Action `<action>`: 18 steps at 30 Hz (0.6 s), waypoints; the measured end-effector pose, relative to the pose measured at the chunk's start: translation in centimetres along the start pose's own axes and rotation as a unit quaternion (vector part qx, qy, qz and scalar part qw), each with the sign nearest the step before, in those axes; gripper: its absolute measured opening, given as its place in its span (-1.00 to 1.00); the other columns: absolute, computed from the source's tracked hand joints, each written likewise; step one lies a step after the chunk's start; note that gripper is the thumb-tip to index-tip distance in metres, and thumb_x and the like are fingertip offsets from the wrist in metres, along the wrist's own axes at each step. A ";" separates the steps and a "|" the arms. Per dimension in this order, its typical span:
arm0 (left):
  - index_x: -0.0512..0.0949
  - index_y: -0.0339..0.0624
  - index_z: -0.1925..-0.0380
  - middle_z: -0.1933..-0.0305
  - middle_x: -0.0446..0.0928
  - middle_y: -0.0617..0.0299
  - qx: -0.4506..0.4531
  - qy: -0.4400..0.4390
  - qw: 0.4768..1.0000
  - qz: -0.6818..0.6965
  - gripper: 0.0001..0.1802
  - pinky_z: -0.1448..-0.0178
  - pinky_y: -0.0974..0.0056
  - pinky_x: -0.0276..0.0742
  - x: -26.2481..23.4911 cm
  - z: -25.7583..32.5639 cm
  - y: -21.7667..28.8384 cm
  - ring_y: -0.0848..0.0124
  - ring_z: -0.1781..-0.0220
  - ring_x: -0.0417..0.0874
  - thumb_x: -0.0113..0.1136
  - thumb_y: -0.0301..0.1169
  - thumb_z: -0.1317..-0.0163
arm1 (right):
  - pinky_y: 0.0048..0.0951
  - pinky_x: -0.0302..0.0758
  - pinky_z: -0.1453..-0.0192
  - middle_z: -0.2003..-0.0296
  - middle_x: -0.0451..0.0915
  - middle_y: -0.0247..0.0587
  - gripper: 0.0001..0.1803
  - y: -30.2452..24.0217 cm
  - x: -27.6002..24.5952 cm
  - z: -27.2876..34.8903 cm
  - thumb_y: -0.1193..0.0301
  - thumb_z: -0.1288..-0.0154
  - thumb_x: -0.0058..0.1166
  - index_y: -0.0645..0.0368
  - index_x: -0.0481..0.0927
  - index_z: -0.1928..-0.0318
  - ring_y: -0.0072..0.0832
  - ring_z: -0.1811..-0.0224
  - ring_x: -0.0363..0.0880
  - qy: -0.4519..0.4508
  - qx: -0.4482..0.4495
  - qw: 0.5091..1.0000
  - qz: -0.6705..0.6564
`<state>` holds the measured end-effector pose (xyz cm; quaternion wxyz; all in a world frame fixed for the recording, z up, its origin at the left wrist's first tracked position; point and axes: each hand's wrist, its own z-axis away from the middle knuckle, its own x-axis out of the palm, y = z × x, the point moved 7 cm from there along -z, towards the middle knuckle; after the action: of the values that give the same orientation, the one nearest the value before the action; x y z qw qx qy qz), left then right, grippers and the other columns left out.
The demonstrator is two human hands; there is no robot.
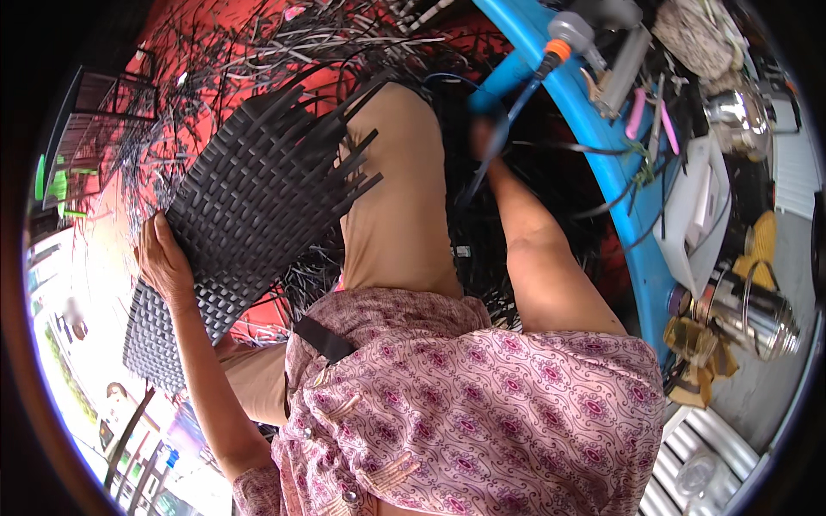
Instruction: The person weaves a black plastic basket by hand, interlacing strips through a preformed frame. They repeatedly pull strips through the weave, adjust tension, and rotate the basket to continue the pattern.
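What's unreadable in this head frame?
Head view:
- Right hand: motion blur and shadow; grip unclear.
- Underside of the woven black panel: hidden by its upper face.
- Weave beneath the left hand: covered by it.
- Blue plastic table: cut off by top edge.

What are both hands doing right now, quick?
Left hand: closed on the edge of the black mat.
Right hand: blurred, so I can't tell if it's open or holding anything.
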<state>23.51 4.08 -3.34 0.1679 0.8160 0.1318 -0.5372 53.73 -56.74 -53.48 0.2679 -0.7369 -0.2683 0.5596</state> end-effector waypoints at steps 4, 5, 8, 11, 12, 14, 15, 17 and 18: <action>0.61 -0.19 0.03 0.10 0.62 0.09 -0.027 -0.018 0.999 -0.026 -0.48 -0.13 0.14 0.32 -1.2 1.8 -0.4 0.13 0.01 0.60 -0.31 -0.10 -0.60 | -0.05 0.53 -0.18 0.10 0.65 0.19 -0.64 -8.4 0.1 -2.0 0.54 -0.27 -0.04 0.18 0.63 -0.07 0.09 0.01 0.63 -0.104 -0.086 0.987 0.091; 0.62 -0.18 0.01 0.08 0.63 0.11 -0.022 -0.017 1.000 -0.013 -0.49 -0.14 0.16 0.31 -1.1 0.9 0.6 0.16 0.00 0.60 -0.31 -0.12 -0.60 | -0.02 0.53 -0.12 0.11 0.65 0.19 -0.64 -7.2 -0.4 -2.8 0.52 -0.30 -0.04 0.17 0.61 -0.08 0.10 0.05 0.63 -0.108 -0.072 0.987 0.095; 0.62 -0.17 -0.01 0.05 0.64 0.12 -0.019 -0.017 1.000 -0.014 -0.49 -0.13 0.17 0.31 -1.3 0.8 1.0 0.17 0.00 0.60 -0.31 -0.13 -0.59 | 0.06 0.51 0.12 0.22 0.63 0.15 -0.74 -12.9 -1.9 -3.5 0.36 -0.40 -0.01 0.15 0.57 -0.02 0.12 0.19 0.62 -0.078 -0.174 0.969 0.157; 0.62 -0.16 0.01 0.05 0.64 0.11 -0.036 -0.021 0.999 -0.010 -0.50 -0.17 0.16 0.31 -1.3 1.0 0.6 0.16 -0.02 0.60 -0.30 -0.13 -0.59 | 0.07 0.50 0.18 0.30 0.62 0.09 -0.76 -14.6 -2.1 -4.3 0.23 -0.45 0.00 0.14 0.55 0.12 0.08 0.25 0.61 -0.084 -0.175 0.954 0.228; 0.62 -0.16 0.02 0.06 0.63 0.10 -0.039 -0.019 0.999 -0.009 -0.50 -0.18 0.16 0.31 -1.2 0.9 0.5 0.16 -0.02 0.60 -0.30 -0.14 -0.59 | 0.03 0.51 0.20 0.31 0.61 0.06 -0.76 -14.9 -2.0 -4.6 0.24 -0.44 0.01 0.14 0.55 0.11 0.04 0.27 0.61 -0.081 -0.171 0.951 0.246; 0.61 -0.21 0.00 0.08 0.62 0.08 -0.033 -0.014 0.999 -0.017 -0.52 -0.14 0.20 0.34 -1.4 0.8 1.0 0.17 0.02 0.60 -0.30 -0.18 -0.59 | -0.07 0.53 0.24 0.32 0.58 -0.01 -0.77 -15.5 -1.9 -4.8 0.25 -0.43 0.04 0.14 0.55 0.11 -0.04 0.32 0.59 -0.077 -0.163 0.943 0.280; 0.61 -0.24 0.00 0.10 0.61 0.07 -0.027 -0.013 0.999 -0.020 -0.52 -0.12 0.21 0.35 -1.5 0.6 1.3 0.17 0.04 0.60 -0.30 -0.20 -0.59 | -0.07 0.53 0.24 0.33 0.58 -0.01 -0.77 -15.0 -1.7 -4.8 0.24 -0.42 0.05 0.13 0.55 0.11 -0.05 0.33 0.59 -0.074 -0.162 0.942 0.286; 0.61 -0.23 0.00 0.10 0.61 0.07 -0.027 -0.010 0.999 -0.017 -0.53 -0.13 0.22 0.35 -1.5 0.3 1.7 0.17 0.04 0.60 -0.29 -0.20 -0.59 | -0.08 0.53 0.25 0.35 0.58 -0.03 -0.77 -14.1 -1.3 -4.7 0.23 -0.40 0.07 0.12 0.56 0.12 -0.06 0.35 0.59 -0.068 -0.159 0.939 0.298; 0.61 -0.23 0.00 0.10 0.61 0.07 -0.029 -0.009 0.999 -0.015 -0.53 -0.13 0.22 0.35 -1.5 0.4 1.7 0.17 0.04 0.60 -0.29 -0.20 -0.59 | -0.09 0.54 0.24 0.34 0.59 -0.04 -0.77 -14.3 -1.2 -4.7 0.24 -0.39 0.08 0.12 0.56 0.12 -0.07 0.34 0.60 -0.065 -0.152 0.939 0.300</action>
<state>23.27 2.34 -1.85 0.1847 0.8038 0.1582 -0.5429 56.61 -47.81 -41.71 -0.0458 -0.7775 -0.1333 0.6129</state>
